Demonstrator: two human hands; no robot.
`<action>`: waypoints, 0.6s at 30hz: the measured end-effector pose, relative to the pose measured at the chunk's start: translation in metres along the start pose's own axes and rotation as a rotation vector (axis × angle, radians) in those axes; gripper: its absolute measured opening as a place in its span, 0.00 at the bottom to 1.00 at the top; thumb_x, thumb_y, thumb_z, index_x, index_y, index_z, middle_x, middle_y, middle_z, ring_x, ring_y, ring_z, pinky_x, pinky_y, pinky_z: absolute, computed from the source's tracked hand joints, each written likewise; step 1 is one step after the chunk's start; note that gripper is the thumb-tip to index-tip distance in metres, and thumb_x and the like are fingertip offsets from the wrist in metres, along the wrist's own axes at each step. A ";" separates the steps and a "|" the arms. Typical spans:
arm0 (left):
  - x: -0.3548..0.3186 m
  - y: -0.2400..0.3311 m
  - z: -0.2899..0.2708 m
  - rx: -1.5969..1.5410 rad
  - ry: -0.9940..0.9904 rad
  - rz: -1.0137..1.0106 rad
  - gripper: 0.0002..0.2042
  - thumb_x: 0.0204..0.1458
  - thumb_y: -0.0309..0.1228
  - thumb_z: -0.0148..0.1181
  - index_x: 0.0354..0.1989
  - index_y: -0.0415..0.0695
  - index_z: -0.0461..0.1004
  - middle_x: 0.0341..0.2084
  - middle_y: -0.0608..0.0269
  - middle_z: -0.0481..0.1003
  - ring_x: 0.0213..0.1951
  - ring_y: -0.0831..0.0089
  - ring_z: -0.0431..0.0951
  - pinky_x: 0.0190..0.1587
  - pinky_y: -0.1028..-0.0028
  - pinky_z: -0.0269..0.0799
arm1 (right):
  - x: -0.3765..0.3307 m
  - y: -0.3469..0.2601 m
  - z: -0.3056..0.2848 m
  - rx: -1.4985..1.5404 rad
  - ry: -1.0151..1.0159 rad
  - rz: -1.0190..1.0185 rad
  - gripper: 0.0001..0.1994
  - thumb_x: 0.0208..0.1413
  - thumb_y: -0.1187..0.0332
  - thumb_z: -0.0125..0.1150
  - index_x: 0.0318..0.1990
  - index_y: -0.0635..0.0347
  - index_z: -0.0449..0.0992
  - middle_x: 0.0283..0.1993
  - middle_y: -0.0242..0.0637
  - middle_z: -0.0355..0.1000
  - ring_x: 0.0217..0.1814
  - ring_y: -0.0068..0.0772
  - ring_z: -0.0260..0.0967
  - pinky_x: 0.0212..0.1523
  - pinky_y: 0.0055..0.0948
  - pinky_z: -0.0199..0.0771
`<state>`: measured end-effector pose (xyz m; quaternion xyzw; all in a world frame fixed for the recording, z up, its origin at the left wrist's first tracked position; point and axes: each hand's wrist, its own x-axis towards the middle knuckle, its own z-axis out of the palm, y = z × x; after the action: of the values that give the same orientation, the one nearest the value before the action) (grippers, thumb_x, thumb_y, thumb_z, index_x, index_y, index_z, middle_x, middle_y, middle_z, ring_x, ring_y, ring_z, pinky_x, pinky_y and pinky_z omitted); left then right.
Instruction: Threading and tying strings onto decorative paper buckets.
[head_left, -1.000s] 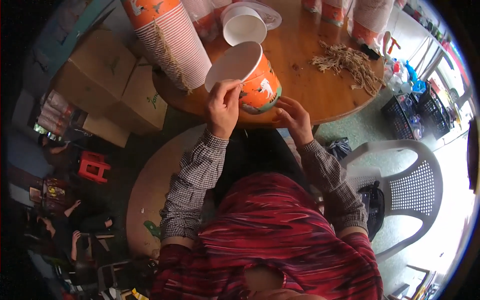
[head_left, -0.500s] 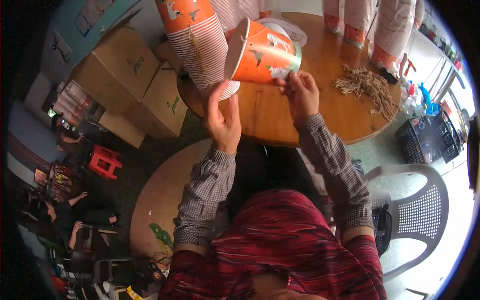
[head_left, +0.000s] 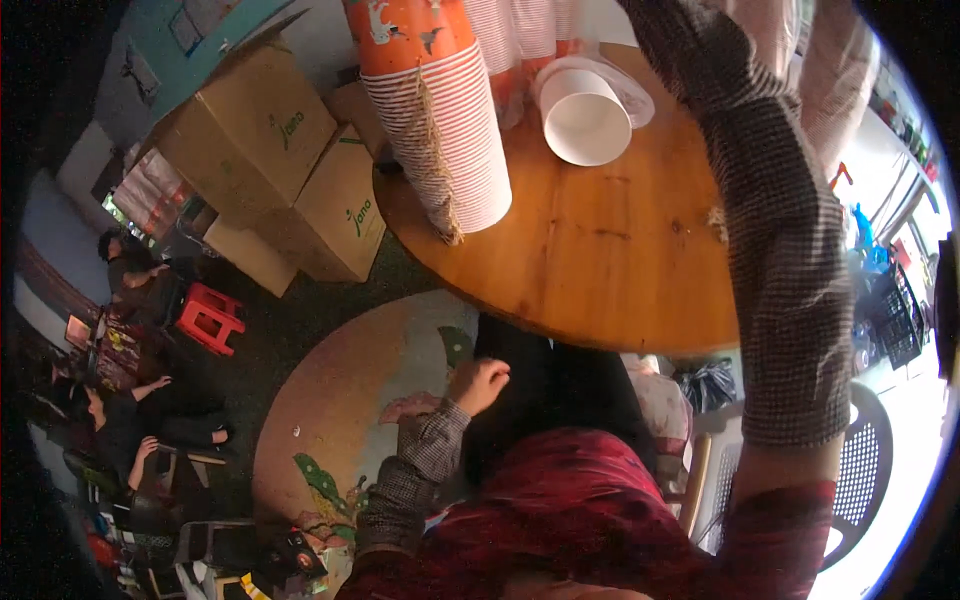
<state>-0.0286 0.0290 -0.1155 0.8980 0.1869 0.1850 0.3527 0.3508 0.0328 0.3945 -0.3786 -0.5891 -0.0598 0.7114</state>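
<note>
Our left hand [head_left: 478,384] has dropped to our lap beside the thigh, fingers curled loosely into a near fist and gripping nothing, seemingly parked there because it has no load. Our right arm [head_left: 775,220] is stretched up and away over the round table [head_left: 600,270]; its hand runs out of the top of the view, so we cannot tell whether those fingers are open or closed, or whether they hold anything. The tall stack of cups [head_left: 440,130], orange on top with ribbed white rims below, leans near the table's far left edge, tied with twine, probably to keep it together. A single white cup [head_left: 583,115] lies just beside it, mouth toward us. Half a second ago both hands held an orange cup up over the table; that cup is no longer in sight, and the left hand has come down. Cardboard boxes [head_left: 270,160] sit on the floor to the left.
</note>
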 end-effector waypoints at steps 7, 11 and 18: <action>-0.010 -0.010 0.010 -0.071 -0.174 -0.105 0.10 0.53 0.30 0.58 0.41 0.38 0.73 0.36 0.54 0.75 0.39 0.61 0.76 0.39 0.67 0.73 | 0.057 -0.026 0.051 -0.445 -0.503 -0.002 0.03 0.57 0.71 0.54 0.35 0.59 0.70 0.30 0.36 0.74 0.31 0.27 0.75 0.30 0.24 0.78; -0.004 -0.014 0.020 -0.059 -0.169 -0.045 0.11 0.53 0.33 0.57 0.40 0.39 0.73 0.35 0.55 0.74 0.38 0.59 0.75 0.40 0.64 0.73 | 0.087 -0.008 0.059 -0.262 -0.631 0.217 0.05 0.58 0.69 0.54 0.38 0.60 0.71 0.33 0.38 0.74 0.33 0.29 0.76 0.33 0.26 0.80; -0.011 -0.019 0.020 -0.037 -0.189 -0.053 0.11 0.55 0.33 0.55 0.42 0.39 0.73 0.36 0.54 0.74 0.38 0.56 0.75 0.40 0.62 0.72 | 0.067 -0.012 0.086 -0.560 -0.741 0.155 0.08 0.58 0.69 0.54 0.40 0.63 0.70 0.36 0.41 0.74 0.35 0.31 0.76 0.37 0.30 0.81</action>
<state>-0.0326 0.0258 -0.1451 0.8996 0.1728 0.0934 0.3901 0.2958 0.1006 0.4610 -0.5947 -0.7345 -0.0240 0.3260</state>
